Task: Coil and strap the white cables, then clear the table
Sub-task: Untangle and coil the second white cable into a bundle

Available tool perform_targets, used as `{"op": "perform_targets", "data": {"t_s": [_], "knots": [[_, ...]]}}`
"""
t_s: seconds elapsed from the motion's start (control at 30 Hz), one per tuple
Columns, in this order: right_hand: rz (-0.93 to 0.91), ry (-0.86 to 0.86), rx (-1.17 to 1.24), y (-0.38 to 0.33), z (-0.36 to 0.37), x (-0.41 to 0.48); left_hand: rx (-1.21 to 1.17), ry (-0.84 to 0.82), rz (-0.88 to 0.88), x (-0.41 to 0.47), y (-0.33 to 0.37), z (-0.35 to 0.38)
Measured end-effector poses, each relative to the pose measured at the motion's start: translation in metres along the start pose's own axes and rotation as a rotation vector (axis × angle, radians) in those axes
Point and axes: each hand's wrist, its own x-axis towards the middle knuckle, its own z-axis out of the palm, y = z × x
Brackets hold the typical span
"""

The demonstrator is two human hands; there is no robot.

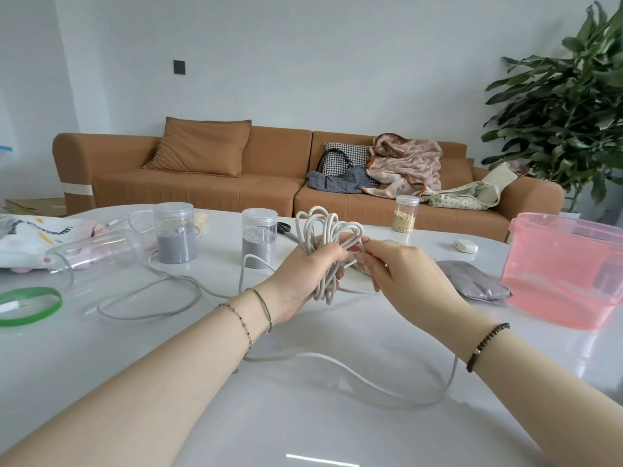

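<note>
While the left grip [303, 274] clenches a bundle of white cable loops [328, 230] just above the middle of the tabletop [303, 423], the right grip [401, 274] pinches one strand at the bundle's 3 o'clock side between thumb and fingertips. The loops stand upright out of the left fist, and shorter ends hang below it. The loose tail [354, 369] of this cable lies on the tabletop at 6 o'clock from the hands, curving in a wide arc under both forearms.

A second white cable [151, 298] sprawls flat at 9 o'clock from the hands – uncoiled, its slack winding toward two lidded jars of grey powder [175, 244] [259, 244] at 10 and 11 o'clock. An empty clear jar [97, 252] lies on its side further toward 9 o'clock, and a green ring [50, 308] sits at the tabletop's far 9 o'clock edge.

At 3 o'clock stands a pink tub [566, 274], with a grey pouch [475, 281] lying just beside it. A white charger [465, 246] rests at 2 o'clock, and a small jar of oats [404, 214] at 1 o'clock.
</note>
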Motion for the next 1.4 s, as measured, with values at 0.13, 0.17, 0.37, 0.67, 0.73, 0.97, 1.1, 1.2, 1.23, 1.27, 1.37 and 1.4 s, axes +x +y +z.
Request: {"op": "perform_targets", "data": {"t_s": [0.13,0.17,0.37,0.67,0.73,0.97,1.1,1.2,1.23,1.27,1.37,1.4], "knots": [[-0.048,-0.041,-0.009,-0.006,0.002,-0.002,-0.100,0.018,0.027,-0.002,0.004,-0.002],[-0.055,-0.050,-0.029,-0.006,0.002,-0.003,-0.161,0.039,0.022,-0.001,0.005,-0.003],[-0.083,-0.014,-0.044,-0.007,0.004,-0.003,-0.326,0.162,0.020,0.003,0.008,-0.009],[-0.119,-0.035,-0.053,-0.012,0.006,-0.006,-0.170,0.121,0.043,0.001,0.007,-0.003],[-0.116,-0.027,-0.039,-0.013,0.006,-0.006,-0.171,0.121,0.050,0.002,0.007,-0.003],[0.056,0.008,-0.033,-0.008,0.003,-0.003,-0.103,0.343,0.158,0.009,0.002,-0.008],[0.061,-0.034,0.228,-0.020,0.004,-0.002,-0.087,0.528,0.172,0.009,0.003,-0.014],[0.097,-0.252,0.631,-0.043,0.005,-0.007,-0.219,0.593,0.123,0.012,0.005,-0.017],[0.109,-0.338,0.689,-0.048,0.005,-0.009,-0.319,0.592,0.107,0.014,0.008,-0.017],[0.114,-0.406,0.697,-0.050,0.009,-0.012,-0.436,0.583,0.095,0.013,0.010,-0.017],[0.125,-0.410,0.558,-0.047,0.013,-0.013,-0.706,0.465,0.075,0.013,0.017,-0.015],[0.130,-0.385,0.506,-0.044,0.014,-0.011,-0.732,0.421,0.063,0.012,0.019,-0.015]]}}
